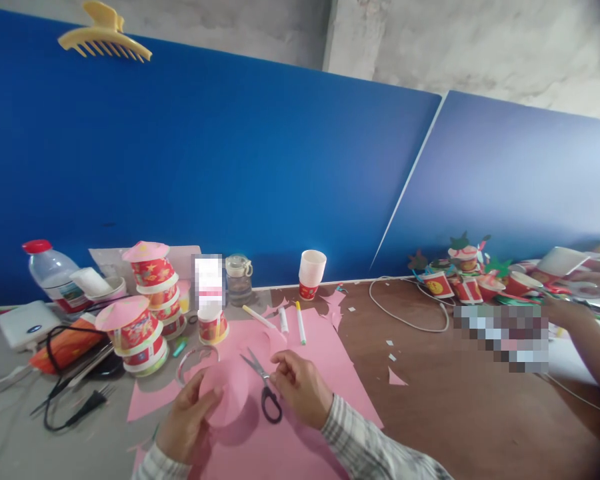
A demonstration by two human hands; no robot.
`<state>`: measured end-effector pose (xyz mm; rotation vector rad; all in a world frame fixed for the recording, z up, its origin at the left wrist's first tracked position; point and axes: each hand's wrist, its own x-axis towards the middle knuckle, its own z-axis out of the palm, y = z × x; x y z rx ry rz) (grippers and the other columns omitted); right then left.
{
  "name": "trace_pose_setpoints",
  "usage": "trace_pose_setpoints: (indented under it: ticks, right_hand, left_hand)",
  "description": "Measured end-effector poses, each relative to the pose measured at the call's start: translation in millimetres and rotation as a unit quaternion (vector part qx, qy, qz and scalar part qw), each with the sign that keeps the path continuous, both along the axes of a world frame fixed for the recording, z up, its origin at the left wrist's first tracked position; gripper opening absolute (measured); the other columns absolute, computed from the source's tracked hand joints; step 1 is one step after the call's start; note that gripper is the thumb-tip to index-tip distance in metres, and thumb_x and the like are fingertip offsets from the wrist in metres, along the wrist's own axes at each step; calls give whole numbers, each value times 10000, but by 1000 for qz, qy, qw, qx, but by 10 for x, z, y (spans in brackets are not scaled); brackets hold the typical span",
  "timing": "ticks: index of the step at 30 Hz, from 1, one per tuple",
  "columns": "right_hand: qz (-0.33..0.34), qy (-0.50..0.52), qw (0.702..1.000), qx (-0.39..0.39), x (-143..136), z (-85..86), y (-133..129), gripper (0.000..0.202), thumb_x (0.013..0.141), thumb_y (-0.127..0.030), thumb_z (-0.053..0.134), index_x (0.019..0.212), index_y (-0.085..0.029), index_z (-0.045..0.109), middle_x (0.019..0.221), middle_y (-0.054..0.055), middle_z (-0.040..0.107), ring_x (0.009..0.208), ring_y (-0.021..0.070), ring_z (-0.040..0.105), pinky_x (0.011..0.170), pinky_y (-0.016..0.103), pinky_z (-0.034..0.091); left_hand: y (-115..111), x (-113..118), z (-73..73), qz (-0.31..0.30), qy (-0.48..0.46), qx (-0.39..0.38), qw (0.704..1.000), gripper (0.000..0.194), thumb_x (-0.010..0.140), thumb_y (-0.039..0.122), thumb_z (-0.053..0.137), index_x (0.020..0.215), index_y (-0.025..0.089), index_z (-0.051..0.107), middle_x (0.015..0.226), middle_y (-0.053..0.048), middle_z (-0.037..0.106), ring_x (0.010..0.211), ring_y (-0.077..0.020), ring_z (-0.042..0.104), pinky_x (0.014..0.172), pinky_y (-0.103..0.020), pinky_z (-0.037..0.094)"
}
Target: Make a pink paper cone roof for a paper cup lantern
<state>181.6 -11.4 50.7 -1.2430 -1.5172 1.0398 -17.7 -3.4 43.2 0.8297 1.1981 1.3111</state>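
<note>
My left hand pinches a round piece of pink paper between thumb and fingers, over a large pink sheet on the table. Beside it, the curled fingers of my right hand are at the pivot of a pair of scissors. The scissors' blades are slightly parted and point away from me; their black handles face me. Just beyond the left hand lies a tape roll. A red-and-white paper cup stands at the sheet's far left edge, and marker pens lie on the sheet.
Decorated cup stacks with pink paper tops, a bottle and a black plug cable are at left. Stacked cups stand at the back. Another person's arm reaches among crafted cups at right. A blue partition rises behind.
</note>
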Motion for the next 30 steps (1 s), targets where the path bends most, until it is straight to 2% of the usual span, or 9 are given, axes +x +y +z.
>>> trace_pose_setpoints:
  ticks: [2, 5, 9, 12, 18, 21, 26, 30]
  right_hand:
    - [-3, -11, 1000, -1, 0, -49, 3, 162, 701, -234, 579, 859, -207, 602, 523, -66, 536, 462, 121, 506, 457, 189, 387]
    - [-5, -26, 1000, 1, 0, -77, -6, 154, 701, -240, 585, 848, -206, 614, 522, -65, 547, 458, 119, 506, 446, 182, 378]
    - [-19, -46, 999, 7, 24, -62, 16, 155, 694, -203, 573, 838, -198, 628, 516, -64, 553, 447, 115, 505, 438, 176, 372]
    - [-35, -59, 998, 14, 48, -72, 48, 164, 687, -186, 568, 837, -195, 634, 507, -64, 549, 446, 119, 509, 439, 177, 377]
    - [-63, -85, 994, 27, 112, -128, 121, 163, 696, -222, 566, 839, -184, 634, 569, -36, 588, 471, 127, 528, 461, 191, 396]
    - [-80, -102, 991, 32, 173, -121, 185, 172, 683, -233, 564, 836, -188, 630, 570, -39, 579, 467, 125, 514, 471, 199, 397]
    - [-116, -144, 982, 30, 289, -120, 305, 171, 657, -228, 573, 812, -183, 629, 555, -41, 561, 451, 122, 479, 477, 209, 391]
    - [-158, -197, 967, 26, 420, -135, 474, 211, 621, -191, 600, 829, -170, 633, 601, -19, 578, 503, 144, 504, 520, 229, 394]
  left_hand:
    - [7, 5, -4, 6, -57, -31, 998, 505, 212, 396, 771, 664, 237, 612, 439, 79, 594, 423, -178, 562, 375, -285, 477]
    - [-7, 36, -8, -2, -77, -52, 996, 423, 205, 408, 772, 543, 216, 605, 359, 71, 566, 353, -181, 551, 350, -320, 482]
    - [-43, 87, -16, -26, -124, -93, 988, 412, 192, 358, 777, 540, 205, 617, 513, 3, 660, 495, -258, 613, 449, -402, 520]
    - [-68, 120, -8, -32, -146, -118, 982, 405, 187, 318, 775, 544, 212, 617, 574, -8, 684, 552, -278, 625, 482, -400, 527]
    - [-84, 146, 30, 1, -131, -159, 979, 466, 179, 260, 736, 629, 254, 616, 435, 67, 629, 427, -228, 606, 276, -280, 463]
    - [-82, 130, 20, 23, -140, -181, 973, 527, 162, 210, 699, 679, 261, 613, 408, 77, 614, 378, -227, 588, 226, -276, 431]
    - [-84, 96, -32, 19, -165, -206, 964, 648, 215, 164, 647, 851, 266, 578, 474, 69, 640, 406, -222, 595, 282, -295, 454]
    - [-94, 85, -68, -20, -202, -210, 956, 658, 237, 196, 671, 883, 267, 563, 597, 40, 669, 519, -249, 623, 402, -354, 501]
